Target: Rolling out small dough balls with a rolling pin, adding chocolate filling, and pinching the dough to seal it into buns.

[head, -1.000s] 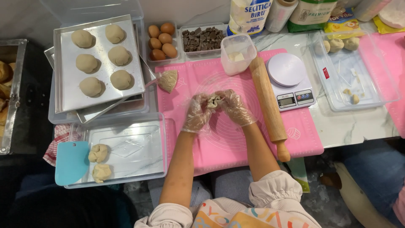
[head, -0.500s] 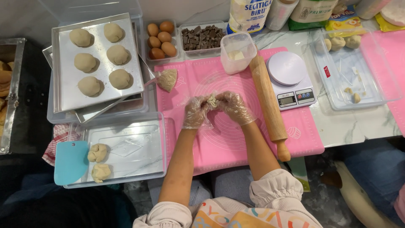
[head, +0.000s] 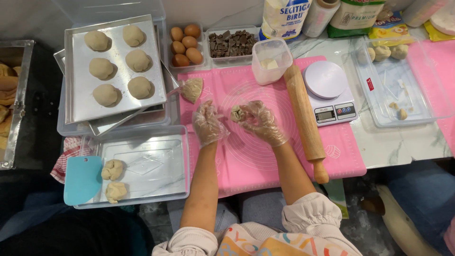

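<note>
Holding the small dough piece (head: pixel 236 113) pinched in your gloved right hand (head: pixel 262 122), you have your left hand (head: pixel 207 124) loosely curled just beside it, over the pink mat (head: pixel 246 161). The filling could squeeze out if the pinch tightens unevenly, I judge. Beyond your right hand, the rolling pin (head: pixel 305 118) could roll if nudged. Gloves blur whether the seam is closed.
</note>
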